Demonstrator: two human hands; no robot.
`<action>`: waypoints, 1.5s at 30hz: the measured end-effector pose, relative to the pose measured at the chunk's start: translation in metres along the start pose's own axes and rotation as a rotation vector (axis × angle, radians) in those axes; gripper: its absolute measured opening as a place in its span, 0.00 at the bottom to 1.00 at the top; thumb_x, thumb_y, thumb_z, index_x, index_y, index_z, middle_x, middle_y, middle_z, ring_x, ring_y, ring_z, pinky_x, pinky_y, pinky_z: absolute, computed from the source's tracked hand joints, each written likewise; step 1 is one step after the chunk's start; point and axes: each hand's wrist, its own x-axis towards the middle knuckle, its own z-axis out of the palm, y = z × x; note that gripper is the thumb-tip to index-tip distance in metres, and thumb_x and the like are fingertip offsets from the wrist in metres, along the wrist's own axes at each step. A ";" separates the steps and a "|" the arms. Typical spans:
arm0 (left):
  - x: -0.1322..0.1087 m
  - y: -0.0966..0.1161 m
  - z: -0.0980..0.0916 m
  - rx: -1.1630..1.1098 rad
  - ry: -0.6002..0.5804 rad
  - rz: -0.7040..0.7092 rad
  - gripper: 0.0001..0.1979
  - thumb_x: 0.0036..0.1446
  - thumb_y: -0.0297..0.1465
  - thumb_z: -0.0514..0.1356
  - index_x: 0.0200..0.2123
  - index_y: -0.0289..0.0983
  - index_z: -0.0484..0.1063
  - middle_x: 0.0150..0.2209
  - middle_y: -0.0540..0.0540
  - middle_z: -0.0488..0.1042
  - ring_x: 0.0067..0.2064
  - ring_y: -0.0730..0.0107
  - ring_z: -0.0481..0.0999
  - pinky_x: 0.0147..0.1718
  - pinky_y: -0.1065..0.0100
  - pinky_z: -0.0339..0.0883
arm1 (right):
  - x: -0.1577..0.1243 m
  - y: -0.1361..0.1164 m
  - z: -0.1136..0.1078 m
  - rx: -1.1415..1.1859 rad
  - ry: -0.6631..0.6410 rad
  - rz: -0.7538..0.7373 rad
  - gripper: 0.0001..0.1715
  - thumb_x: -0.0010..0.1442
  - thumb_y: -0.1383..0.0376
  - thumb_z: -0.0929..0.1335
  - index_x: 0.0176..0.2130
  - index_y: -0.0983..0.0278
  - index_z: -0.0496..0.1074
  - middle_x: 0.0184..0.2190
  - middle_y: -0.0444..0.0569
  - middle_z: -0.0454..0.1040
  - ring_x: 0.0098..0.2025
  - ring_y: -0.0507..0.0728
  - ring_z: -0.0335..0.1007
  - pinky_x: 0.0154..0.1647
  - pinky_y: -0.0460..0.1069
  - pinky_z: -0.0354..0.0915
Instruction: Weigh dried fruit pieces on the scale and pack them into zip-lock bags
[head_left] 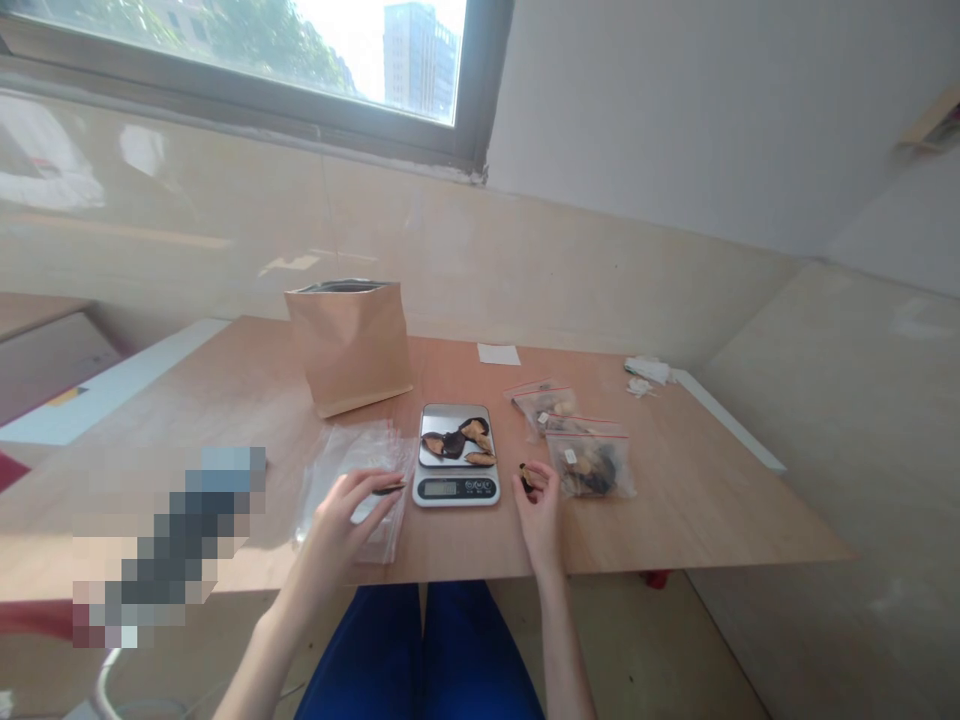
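Observation:
A white digital scale [456,490] stands on the table, with several brown and dark dried slices [453,444] on its metal plate. To its left, my left hand [361,508] pinches a thin dark slice [388,490] above a stack of clear zip bags [330,462]. My right hand [538,500], right of the scale, has its fingers closed on a small dark-and-tan slice [527,478]. Just beyond that hand lie filled zip bags, one in front [596,465] with a white label and another behind it [544,402].
An upright brown paper bag [352,345] with an open top stands behind the clear bags. White paper [499,355] lies near the wall, crumpled white pieces [646,371] at the back right. A pixelated object [184,530] is at the left. The table's front edge runs before my legs.

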 end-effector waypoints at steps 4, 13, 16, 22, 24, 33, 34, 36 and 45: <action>0.060 0.014 0.022 -0.055 0.056 0.122 0.14 0.59 0.39 0.53 0.42 0.40 0.75 0.43 0.45 0.74 0.46 0.64 0.73 0.46 0.63 0.67 | -0.001 -0.004 0.000 0.020 -0.038 0.014 0.16 0.52 0.58 0.67 0.39 0.65 0.66 0.40 0.56 0.72 0.37 0.56 0.70 0.37 0.51 0.68; 0.100 0.011 0.051 0.256 -0.169 0.142 0.18 0.61 0.38 0.50 0.50 0.41 0.71 0.58 0.40 0.65 0.57 0.54 0.65 0.52 0.51 0.61 | 0.005 0.001 0.000 0.098 -0.048 0.030 0.18 0.53 0.55 0.68 0.38 0.66 0.68 0.38 0.55 0.74 0.37 0.56 0.72 0.36 0.50 0.68; 0.072 0.004 0.036 0.195 -0.064 0.119 0.21 0.63 0.39 0.45 0.53 0.40 0.68 0.58 0.41 0.65 0.57 0.59 0.65 0.54 0.55 0.60 | 0.001 -0.008 -0.001 0.100 -0.014 -0.011 0.15 0.55 0.57 0.66 0.38 0.65 0.68 0.38 0.54 0.74 0.39 0.56 0.71 0.40 0.51 0.68; 0.021 -0.022 0.026 0.246 -0.029 -0.005 0.19 0.62 0.36 0.45 0.46 0.39 0.72 0.53 0.41 0.70 0.52 0.57 0.70 0.49 0.54 0.64 | -0.011 -0.039 0.001 -0.052 -0.243 -0.183 0.09 0.60 0.61 0.63 0.37 0.63 0.70 0.36 0.50 0.72 0.37 0.55 0.68 0.37 0.48 0.66; 0.012 -0.028 0.030 0.292 -0.039 -0.047 0.19 0.61 0.35 0.45 0.46 0.39 0.72 0.53 0.41 0.70 0.52 0.56 0.70 0.49 0.53 0.64 | -0.009 -0.046 0.007 -0.081 -0.272 -0.229 0.09 0.60 0.62 0.62 0.37 0.63 0.71 0.35 0.50 0.71 0.35 0.54 0.67 0.34 0.48 0.66; 0.004 -0.033 0.037 0.367 -0.045 -0.015 0.18 0.61 0.32 0.45 0.48 0.40 0.70 0.54 0.43 0.70 0.52 0.60 0.71 0.50 0.57 0.64 | 0.013 -0.060 0.019 -0.061 -0.246 -0.253 0.11 0.59 0.61 0.64 0.37 0.63 0.73 0.37 0.51 0.67 0.36 0.54 0.68 0.36 0.49 0.67; 0.004 -0.033 0.037 0.366 -0.042 -0.011 0.18 0.61 0.32 0.45 0.48 0.40 0.70 0.54 0.43 0.70 0.52 0.60 0.71 0.50 0.57 0.64 | 0.013 -0.061 0.018 -0.043 -0.235 -0.241 0.11 0.59 0.61 0.64 0.37 0.63 0.73 0.37 0.51 0.68 0.37 0.54 0.68 0.37 0.49 0.67; 0.004 -0.033 0.037 0.359 -0.038 -0.006 0.18 0.61 0.32 0.45 0.48 0.40 0.70 0.54 0.42 0.70 0.52 0.60 0.70 0.50 0.57 0.64 | 0.013 -0.065 0.019 0.007 -0.223 -0.201 0.12 0.58 0.60 0.64 0.39 0.63 0.72 0.37 0.51 0.71 0.37 0.55 0.69 0.38 0.49 0.68; 0.004 -0.031 0.037 0.345 -0.027 -0.008 0.18 0.62 0.32 0.45 0.48 0.40 0.71 0.53 0.42 0.71 0.51 0.60 0.71 0.49 0.57 0.64 | 0.066 -0.098 0.081 -0.120 -0.525 -0.292 0.05 0.54 0.63 0.69 0.31 0.62 0.73 0.31 0.45 0.76 0.34 0.54 0.69 0.37 0.48 0.64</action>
